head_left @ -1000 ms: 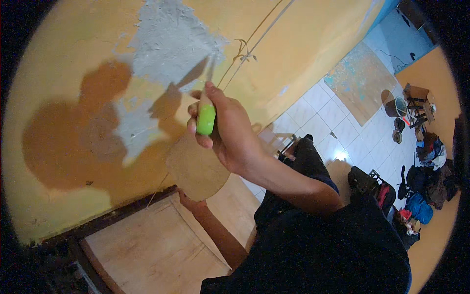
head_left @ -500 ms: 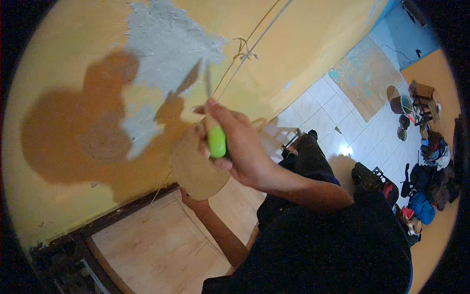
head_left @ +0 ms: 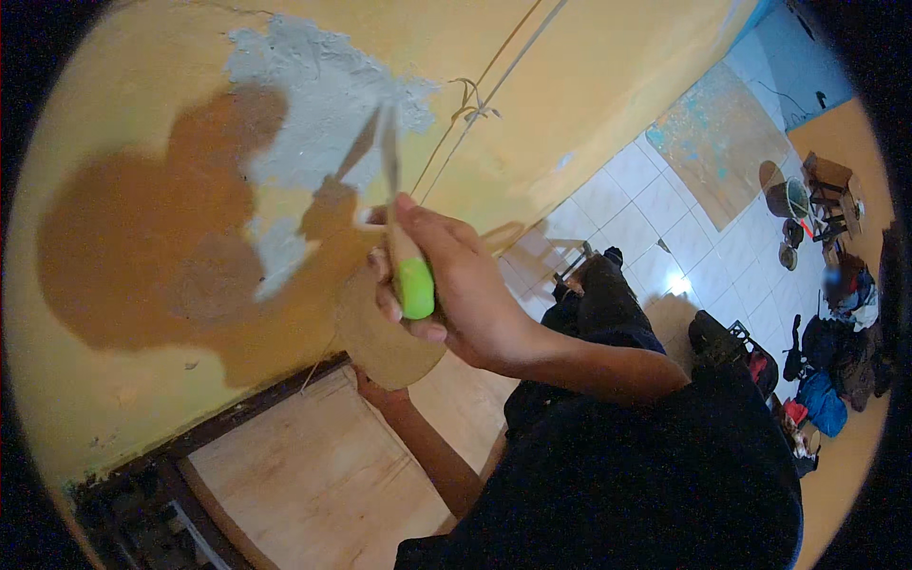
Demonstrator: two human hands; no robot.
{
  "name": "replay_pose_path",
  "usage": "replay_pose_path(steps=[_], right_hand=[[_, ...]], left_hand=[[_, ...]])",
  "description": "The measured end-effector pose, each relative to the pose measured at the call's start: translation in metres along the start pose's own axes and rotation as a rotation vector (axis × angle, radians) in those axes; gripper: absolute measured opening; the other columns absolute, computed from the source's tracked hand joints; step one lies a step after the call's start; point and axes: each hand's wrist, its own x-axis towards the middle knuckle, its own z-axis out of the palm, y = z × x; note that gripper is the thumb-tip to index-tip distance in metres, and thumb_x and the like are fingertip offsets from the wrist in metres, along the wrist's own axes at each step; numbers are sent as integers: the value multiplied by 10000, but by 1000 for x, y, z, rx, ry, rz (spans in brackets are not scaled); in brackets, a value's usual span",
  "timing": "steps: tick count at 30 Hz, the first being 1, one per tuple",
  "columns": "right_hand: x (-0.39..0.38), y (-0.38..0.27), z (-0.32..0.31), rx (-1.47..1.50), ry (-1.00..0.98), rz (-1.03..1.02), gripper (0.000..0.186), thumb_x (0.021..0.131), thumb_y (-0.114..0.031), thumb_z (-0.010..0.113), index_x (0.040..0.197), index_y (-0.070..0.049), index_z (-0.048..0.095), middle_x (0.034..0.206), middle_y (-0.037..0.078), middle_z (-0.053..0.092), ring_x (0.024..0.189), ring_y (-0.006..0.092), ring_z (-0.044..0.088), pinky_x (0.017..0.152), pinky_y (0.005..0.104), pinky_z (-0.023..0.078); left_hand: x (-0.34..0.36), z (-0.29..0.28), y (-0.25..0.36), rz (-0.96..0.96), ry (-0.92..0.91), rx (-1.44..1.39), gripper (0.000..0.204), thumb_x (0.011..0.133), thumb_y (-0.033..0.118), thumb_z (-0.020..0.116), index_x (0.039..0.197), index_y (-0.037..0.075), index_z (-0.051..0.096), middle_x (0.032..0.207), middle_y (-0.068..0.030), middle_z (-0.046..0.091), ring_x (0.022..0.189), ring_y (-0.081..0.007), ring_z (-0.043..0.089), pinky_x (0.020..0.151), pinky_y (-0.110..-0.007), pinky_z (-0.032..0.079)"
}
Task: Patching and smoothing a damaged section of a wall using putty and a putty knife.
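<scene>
In my right hand (head_left: 456, 275) is a putty knife (head_left: 415, 285) with a wooden and lime-green handle, its thin blade pointing up toward the wall. The blade tip lies in front of a grey patch of filler (head_left: 313, 104) on the yellow wall (head_left: 123, 123); whether it touches cannot be told. My left hand (head_left: 383, 391), lower down, grips the bottom edge of a tan, rounded flat piece (head_left: 389, 347), like a board. My right hand partly covers that piece, and any filler on it cannot be made out.
Thin cords (head_left: 480, 100) with a knot run along the wall. Beneath is a pale wooden panel (head_left: 313, 465) with a dark frame. On the tiled floor (head_left: 627, 204) lie a paint-spotted sheet (head_left: 717, 142), a bucket (head_left: 796, 198), a small stool (head_left: 826, 190) and piled clothes and bags (head_left: 836, 351).
The putty knife has tilted slightly, its blade tip shifting a little left and up along the grey patch. The view has shifted slightly. Both hands keep their holds.
</scene>
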Motion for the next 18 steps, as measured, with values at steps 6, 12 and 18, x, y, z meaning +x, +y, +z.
replay_pose_path(steps=[6, 12, 18], right_hand=[[26, 5, -28, 28, 154, -40, 397, 1036, -410, 422, 1123, -33, 512, 732, 63, 557, 501, 159, 553, 346, 254, 326], [9, -3, 5, -88, -3, 23, 442, 1033, -424, 429, 1187, -16, 504, 775, 65, 551, 508, 149, 556, 338, 246, 317], [1, -8, -9, -110, 105, 8, 394, 1040, -411, 417, 1162, -42, 483, 778, 73, 564, 538, 156, 566, 371, 255, 341]], left_hand=[[-3, 2, -1, 8, 153, 126, 561, 1005, 375, 381, 1464, 54, 376, 1493, -178, 407, 1344, -401, 411, 1115, -563, 333], [5, -18, 2, -29, -25, -42, 553, 989, 333, 460, 1450, 36, 383, 1480, -178, 414, 1342, -388, 394, 1111, -563, 321], [-16, 45, 1, 72, -28, 225, 587, 995, 367, 470, 1459, 24, 362, 1496, -187, 385, 1362, -384, 366, 1122, -567, 305]])
